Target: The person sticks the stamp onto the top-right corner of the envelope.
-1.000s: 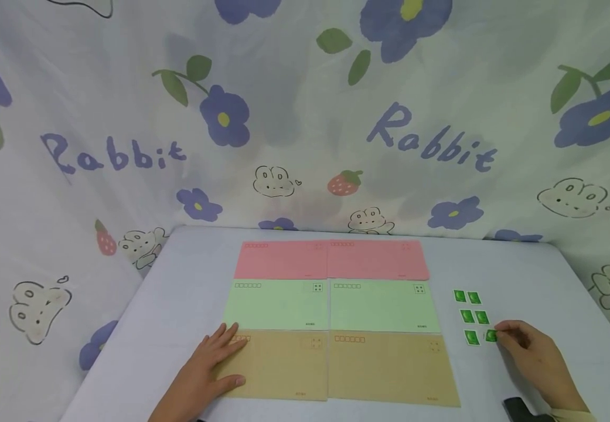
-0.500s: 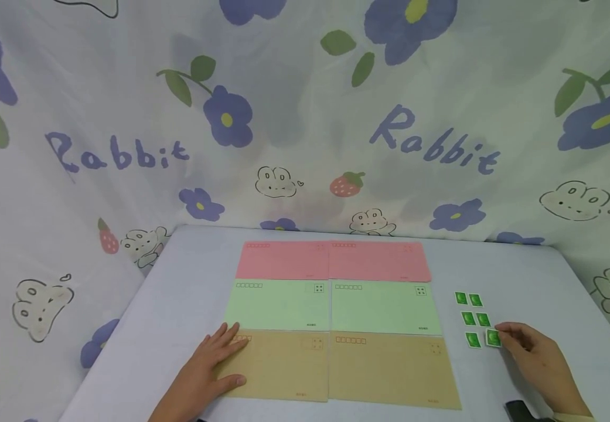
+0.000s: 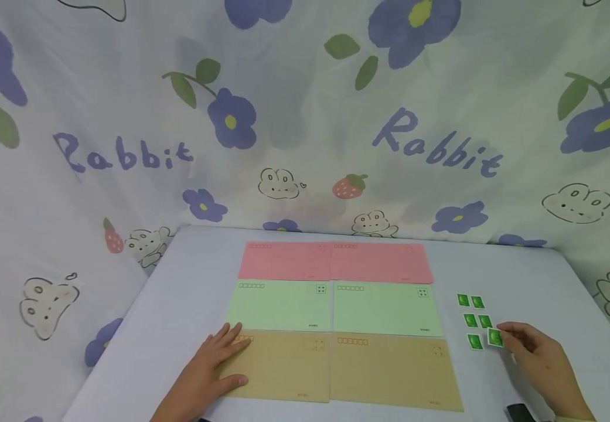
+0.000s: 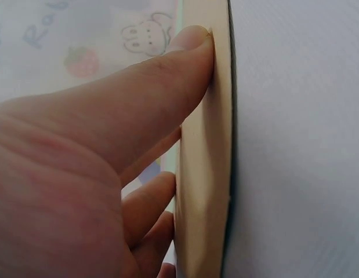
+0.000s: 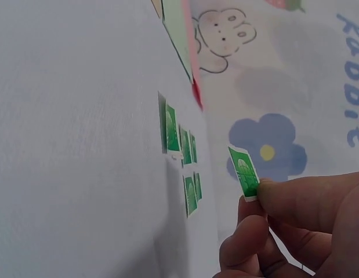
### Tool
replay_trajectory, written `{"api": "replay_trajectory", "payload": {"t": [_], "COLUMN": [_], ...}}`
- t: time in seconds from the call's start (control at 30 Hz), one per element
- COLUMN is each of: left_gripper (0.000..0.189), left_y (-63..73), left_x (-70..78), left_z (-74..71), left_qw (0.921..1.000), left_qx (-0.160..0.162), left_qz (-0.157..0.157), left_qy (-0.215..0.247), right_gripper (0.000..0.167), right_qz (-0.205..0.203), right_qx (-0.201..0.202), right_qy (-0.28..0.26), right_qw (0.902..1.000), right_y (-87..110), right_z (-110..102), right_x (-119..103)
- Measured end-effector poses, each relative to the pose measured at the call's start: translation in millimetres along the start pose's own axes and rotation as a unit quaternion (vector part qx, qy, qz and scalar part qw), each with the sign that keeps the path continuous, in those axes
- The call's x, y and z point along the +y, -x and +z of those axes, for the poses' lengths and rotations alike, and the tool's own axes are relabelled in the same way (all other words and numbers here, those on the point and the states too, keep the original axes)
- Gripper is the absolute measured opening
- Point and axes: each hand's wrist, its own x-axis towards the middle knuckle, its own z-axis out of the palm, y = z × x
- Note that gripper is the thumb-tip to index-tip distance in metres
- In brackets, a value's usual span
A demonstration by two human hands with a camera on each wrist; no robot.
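Observation:
My right hand [image 3: 539, 360] pinches a green postage stamp [image 3: 495, 338] by its edge between thumb and fingers. The right wrist view shows this stamp [image 5: 244, 172] raised off the white table, with the other fingers curled below. Several more stamps [image 3: 475, 341] lie in rows just left of that hand. My left hand [image 3: 204, 372] rests with spread fingers on the left edge of a brown envelope [image 3: 283, 372]. In the left wrist view, the thumb [image 4: 167, 75] lies on the brown paper near its edge.
A second brown envelope [image 3: 394, 375] lies alongside the first. Behind them are two light green envelopes [image 3: 386, 313] and, farther back, two pink ones [image 3: 381, 264]. A printed rabbit-and-flower curtain [image 3: 305, 117] hangs behind the white table [image 3: 188, 281].
The right hand has lifted its stamp from the table, off the front row, and turned its face more toward the head camera. The left hand stays on the brown envelope.

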Motion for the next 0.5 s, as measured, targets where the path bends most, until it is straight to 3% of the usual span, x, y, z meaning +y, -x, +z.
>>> {"api": "replay_trajectory", "payload": {"t": [0.2, 0.5], "left_gripper": [0.062, 0.064], "left_y": [-0.1, -0.4], "left_x": [-1.4, 0.6], "left_z": [0.2, -1.3], "left_qw": [0.9999, 0.9999], "left_qx": [0.007, 0.001], "left_qz": [0.014, 0.003], "left_qy": [-0.007, -0.011], "right_gripper": [0.034, 0.036], "right_qz": [-0.011, -0.016], "right_qx": [0.009, 0.017], "right_qy": [-0.007, -0.02], "right_qw": [0.9999, 0.9995], "right_y": [5.9, 12.6], "right_z": [-5.3, -3.4], "right_x": [-7.3, -20.7]}}
